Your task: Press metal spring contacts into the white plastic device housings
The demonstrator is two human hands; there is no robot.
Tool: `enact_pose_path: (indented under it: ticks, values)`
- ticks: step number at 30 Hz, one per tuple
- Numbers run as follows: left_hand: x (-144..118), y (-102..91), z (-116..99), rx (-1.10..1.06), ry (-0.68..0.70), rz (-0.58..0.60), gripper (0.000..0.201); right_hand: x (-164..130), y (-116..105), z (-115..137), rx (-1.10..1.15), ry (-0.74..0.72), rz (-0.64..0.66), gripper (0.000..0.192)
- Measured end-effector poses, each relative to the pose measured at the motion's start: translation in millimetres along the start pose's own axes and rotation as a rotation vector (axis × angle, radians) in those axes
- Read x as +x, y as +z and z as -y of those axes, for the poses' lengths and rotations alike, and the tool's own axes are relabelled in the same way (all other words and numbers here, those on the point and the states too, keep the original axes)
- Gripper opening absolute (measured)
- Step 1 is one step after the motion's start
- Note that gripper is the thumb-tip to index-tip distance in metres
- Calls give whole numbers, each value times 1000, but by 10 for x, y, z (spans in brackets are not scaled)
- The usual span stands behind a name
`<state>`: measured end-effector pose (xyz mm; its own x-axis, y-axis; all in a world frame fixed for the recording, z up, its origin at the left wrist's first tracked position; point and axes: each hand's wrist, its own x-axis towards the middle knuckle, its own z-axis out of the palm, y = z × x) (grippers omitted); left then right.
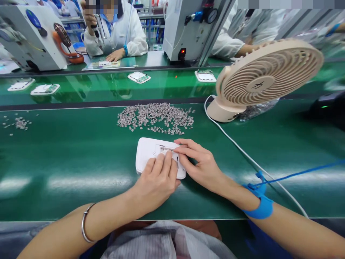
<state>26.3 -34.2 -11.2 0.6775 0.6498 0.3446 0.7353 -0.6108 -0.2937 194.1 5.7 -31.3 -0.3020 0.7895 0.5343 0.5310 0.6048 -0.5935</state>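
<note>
A white plastic device housing (147, 153) with rounded corners lies on the green bench, its recessed battery compartment (165, 148) and small speaker holes facing up. My left hand (159, 176) is over its lower part, fingers bent and pressing at the compartment; the thumb is mostly hidden. From the right, my right hand (198, 160) reaches the compartment's edge with fingers and thumb drawn together. Whatever small thing its fingertips may hold is too small to make out. Beyond the housing spreads a pile of small metal battery contacts (159, 117).
A beige fan (258, 79) stands at the right, its white cable (242, 151) crossing the bench. A blue wrist strap (260, 205) with a cord is on my right arm. More small contacts (21, 123) lie far left. White housings with circuit boards (138, 77) line the conveyor; co-workers sit beyond.
</note>
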Motion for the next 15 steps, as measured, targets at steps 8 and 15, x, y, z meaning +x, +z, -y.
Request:
enact_pose_path:
  ticks: [8, 15]
  values:
    - [6, 18, -27, 7, -24, -16, 38, 11, -36, 38, -208, -179, 75, 22]
    - [10, 9, -16, 13, -30, -13, 38, 130, 44, -50, 87, 211, -29, 7]
